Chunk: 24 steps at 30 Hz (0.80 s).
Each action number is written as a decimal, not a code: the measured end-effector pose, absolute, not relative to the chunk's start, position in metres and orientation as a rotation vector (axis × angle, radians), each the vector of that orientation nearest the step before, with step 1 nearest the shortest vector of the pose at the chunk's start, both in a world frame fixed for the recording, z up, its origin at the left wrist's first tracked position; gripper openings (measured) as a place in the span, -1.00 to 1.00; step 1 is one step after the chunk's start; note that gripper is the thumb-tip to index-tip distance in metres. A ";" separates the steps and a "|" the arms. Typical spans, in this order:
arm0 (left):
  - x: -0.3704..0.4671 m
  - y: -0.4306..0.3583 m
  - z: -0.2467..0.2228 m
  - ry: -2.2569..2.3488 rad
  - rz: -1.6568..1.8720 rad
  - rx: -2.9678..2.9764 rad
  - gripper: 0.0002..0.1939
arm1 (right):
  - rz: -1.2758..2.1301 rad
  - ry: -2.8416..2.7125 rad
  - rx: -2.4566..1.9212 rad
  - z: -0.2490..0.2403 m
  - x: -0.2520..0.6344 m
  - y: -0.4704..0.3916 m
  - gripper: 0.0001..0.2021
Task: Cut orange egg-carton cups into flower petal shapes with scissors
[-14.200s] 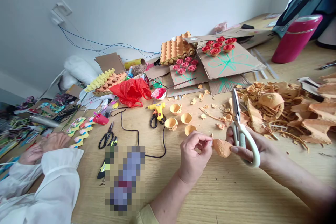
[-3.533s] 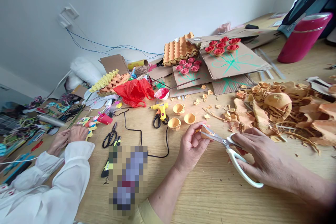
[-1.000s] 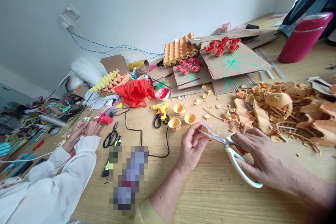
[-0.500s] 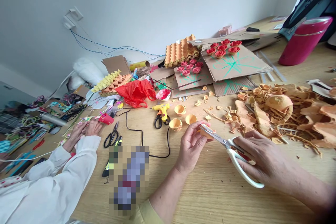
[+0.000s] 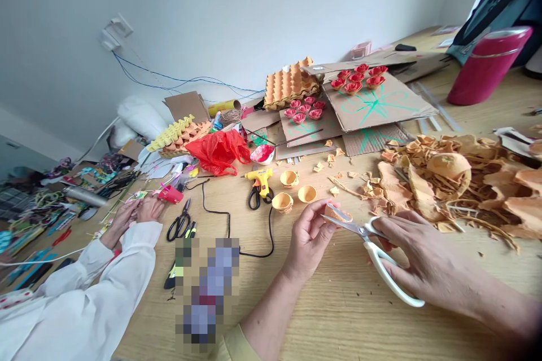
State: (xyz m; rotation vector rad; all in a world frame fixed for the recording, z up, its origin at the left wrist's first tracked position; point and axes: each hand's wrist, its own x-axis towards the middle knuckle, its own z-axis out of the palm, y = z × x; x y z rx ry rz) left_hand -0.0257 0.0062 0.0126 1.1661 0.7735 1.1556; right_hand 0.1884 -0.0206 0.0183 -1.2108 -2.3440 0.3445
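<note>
Scissors (image 5: 363,231) with pale handles sit in the right hand (image 5: 417,262), fingers through the loops. The left hand (image 5: 310,237) pinches a small carton cup (image 5: 344,213), held just above the counter (image 5: 330,318), with the parted blades at its rim; how deep the cut goes is too small to tell. The two hands are near each other, joined only through scissors and cup.

Cutting on this cup looks unfinished, as the blades are spread on it. Three loose cups, a first (image 5: 289,178), a second (image 5: 307,194) and a third (image 5: 282,202), lie beyond the left hand, already separated and unpainted. Further back, two clusters of red flowers, one (image 5: 353,86) on the upper cardboard and one (image 5: 298,118) below it, seem finished. Egg trays (image 5: 290,86) behind them appear largely whole, so uncut stock remains.

Wood-grained and crowded, the surface carries a heap of scraps (image 5: 423,192) at right, a yellow glue gun (image 5: 261,176) at centre, a red bag (image 5: 220,149) and a pink flask (image 5: 489,67). A pale wall (image 5: 254,17) with a socket (image 5: 121,25) closes the room. At left, a co-worker's hands (image 5: 149,210) meet near a small red pot (image 5: 171,193).
</note>
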 end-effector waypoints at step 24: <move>-0.028 0.007 0.010 0.654 1.132 1.039 -0.57 | 0.351 -2.365 -1.124 0.015 0.190 -0.027 -0.78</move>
